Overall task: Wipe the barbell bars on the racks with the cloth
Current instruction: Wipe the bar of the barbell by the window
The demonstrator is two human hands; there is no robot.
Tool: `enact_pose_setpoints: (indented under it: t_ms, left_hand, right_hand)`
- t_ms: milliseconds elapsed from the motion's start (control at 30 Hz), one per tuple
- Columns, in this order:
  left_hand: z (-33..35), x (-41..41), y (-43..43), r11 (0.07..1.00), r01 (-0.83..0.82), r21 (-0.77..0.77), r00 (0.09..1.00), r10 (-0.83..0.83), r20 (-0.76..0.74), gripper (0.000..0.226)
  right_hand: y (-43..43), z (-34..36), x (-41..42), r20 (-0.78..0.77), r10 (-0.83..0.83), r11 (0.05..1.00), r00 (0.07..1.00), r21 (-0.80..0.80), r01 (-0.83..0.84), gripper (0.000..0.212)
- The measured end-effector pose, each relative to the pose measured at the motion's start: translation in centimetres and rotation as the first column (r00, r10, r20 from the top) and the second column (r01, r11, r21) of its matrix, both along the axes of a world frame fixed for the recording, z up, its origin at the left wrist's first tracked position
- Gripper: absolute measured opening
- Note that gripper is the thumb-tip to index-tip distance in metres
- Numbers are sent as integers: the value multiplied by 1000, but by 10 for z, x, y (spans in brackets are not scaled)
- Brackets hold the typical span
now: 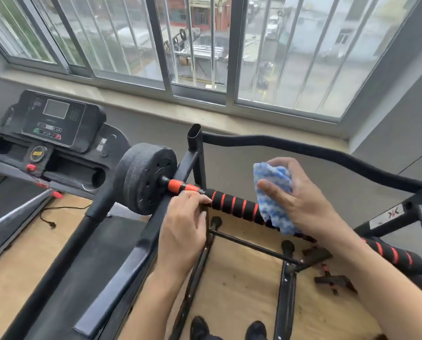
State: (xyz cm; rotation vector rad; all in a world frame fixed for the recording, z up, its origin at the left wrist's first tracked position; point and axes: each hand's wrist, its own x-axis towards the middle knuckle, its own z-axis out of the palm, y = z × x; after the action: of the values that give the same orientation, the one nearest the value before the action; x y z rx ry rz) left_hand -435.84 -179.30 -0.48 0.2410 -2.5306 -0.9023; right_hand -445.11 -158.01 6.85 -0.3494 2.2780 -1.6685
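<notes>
While right hand pinches blue-white woven cloth over black foam barbell bar with orange stripes on black steel rack, left hand rests fingers lightly curled on bar's 9 o'clock end. Risk: hard push rolls bar off cradle; black weight plates at 9 o'clock drop.

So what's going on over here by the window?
A person is wiping a barbell bar that lies on a black rack. The right hand presses a blue and white cloth around the bar's striped grip, while the left hand rests by the bar near the weight plates. A treadmill stands alongside.
</notes>
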Motion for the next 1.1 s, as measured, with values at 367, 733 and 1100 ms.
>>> enact_pose_setpoints:
  t_ms: [367,733,1100]
  left_hand:
    - [30,-74,-76,881,331,-339,901,-189,390,15]
    - [3,-92,-108,891,454,-17,854,-430,293,16]
    - [-22,-86,-99,791,522,-320,846,-529,72,33]
  right_hand:
    - [-99,-55,-18,-549,302,795,779,596,112,21]
    - [-83,-59,-4,-598,549,742,584,671,-11,21]
    - [-95,-59,-26,-513,246,793,822,595,134,20]
